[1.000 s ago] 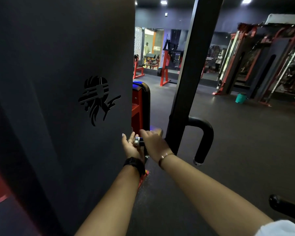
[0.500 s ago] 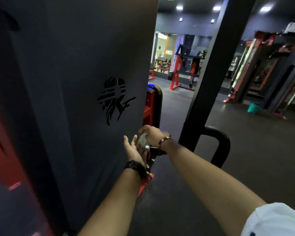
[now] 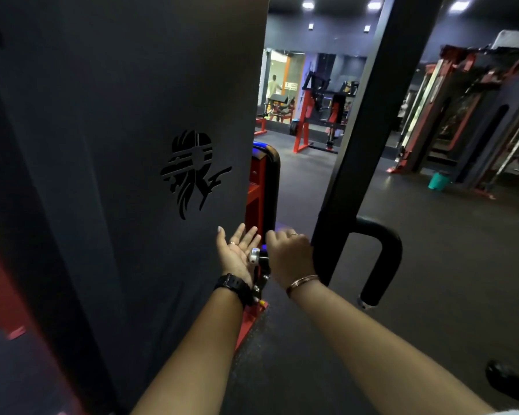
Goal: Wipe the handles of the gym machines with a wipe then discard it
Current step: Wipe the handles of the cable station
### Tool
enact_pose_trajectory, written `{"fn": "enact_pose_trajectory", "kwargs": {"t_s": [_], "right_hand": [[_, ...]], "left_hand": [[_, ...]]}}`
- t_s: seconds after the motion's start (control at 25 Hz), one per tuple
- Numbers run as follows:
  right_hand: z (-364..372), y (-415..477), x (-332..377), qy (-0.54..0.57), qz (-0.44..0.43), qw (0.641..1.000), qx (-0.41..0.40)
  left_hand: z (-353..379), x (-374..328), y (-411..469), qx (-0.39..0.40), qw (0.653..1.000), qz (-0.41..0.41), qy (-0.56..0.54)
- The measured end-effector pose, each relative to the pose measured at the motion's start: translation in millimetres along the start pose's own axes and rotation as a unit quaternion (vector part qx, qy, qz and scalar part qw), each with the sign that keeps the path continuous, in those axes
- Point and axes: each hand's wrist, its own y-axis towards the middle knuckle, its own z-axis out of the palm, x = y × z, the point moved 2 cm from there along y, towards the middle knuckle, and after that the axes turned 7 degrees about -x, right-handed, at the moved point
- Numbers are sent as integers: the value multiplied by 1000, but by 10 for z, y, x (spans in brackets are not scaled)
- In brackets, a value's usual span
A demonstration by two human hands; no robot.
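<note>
Fingers of right hand [image 3: 291, 259] clench short black chrome-capped machine handle [image 3: 259, 258], likely rubbing it, wipe unseen; left hand [image 3: 237, 256] beside handle, fingers released, perhaps bracing.

a tall dark panel [image 3: 102, 145] fills the left, with a black cut-out logo [image 3: 192, 172] in it. a black upright post [image 3: 369, 115] rises to its right. red racks [image 3: 304, 127] stand far back on the dark floor [image 3: 432, 235], under ceiling lights [image 3: 307, 5].
</note>
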Motion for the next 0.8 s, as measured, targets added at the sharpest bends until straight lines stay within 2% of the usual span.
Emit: {"fn": "enact_pose_trajectory", "kwargs": {"t_s": [0.08,0.12,0.16,0.24,0.36,0.4,0.48,0.52,0.56,0.6,0.64,0.72,0.76,0.8], "right_hand": [[-30,-43,137,76,31,996,-15],[-25,-16,193,155,71,985,-2],[-16,37,216,251,136,958,26],[-2,135,189,428,288,854,62],[10,220,105,575,498,647,60],[23,223,86,614,536,575,69],[32,213,51,683,565,456,77],[34,218,34,709,568,411,72],[32,232,21,726,567,383,69],[20,240,24,733,560,381,69],[-5,245,38,725,548,411,73],[-32,221,59,678,524,510,81],[-42,200,61,656,518,543,80],[-56,176,59,646,516,557,80]], "left_hand": [[5,-15,34,-3,1000,9,4],[13,-33,47,-3,1000,15,14],[23,-55,50,0,1000,22,22],[73,-110,27,14,999,37,23],[160,-200,-60,31,995,56,79],[184,-219,-96,36,992,64,106],[212,-246,-164,49,985,88,142],[228,-262,-199,58,982,103,149],[240,-273,-235,70,979,114,154],[244,-277,-261,79,977,118,162],[240,-280,-283,79,974,120,174],[215,-301,-323,52,973,131,183],[199,-311,-341,33,973,139,180],[184,-316,-363,15,973,145,178]]}}
